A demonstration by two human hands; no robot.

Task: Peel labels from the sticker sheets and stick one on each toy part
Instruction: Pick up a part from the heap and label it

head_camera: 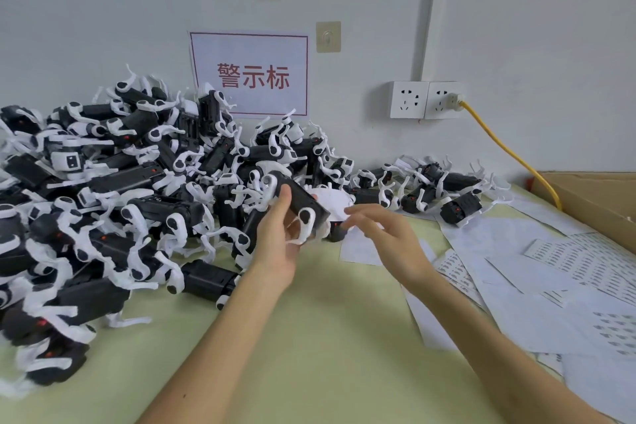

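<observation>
A toy part (303, 201) is gripped in the left hand (275, 244). At its 3 o'clock the right hand (385, 234) is held with fingers loosely spread, nothing discernibly pinched. Labelling of this part is judged pending; a label must be peeled from the sticker sheets (568, 262) at 4 o'clock.

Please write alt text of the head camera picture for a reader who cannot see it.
The left hand holds a black and white toy part above a pale green table, and the right hand hovers beside it, fingers loosely spread. A large pile of similar toy parts lies on the left; sticker sheets lie on the right.
</observation>
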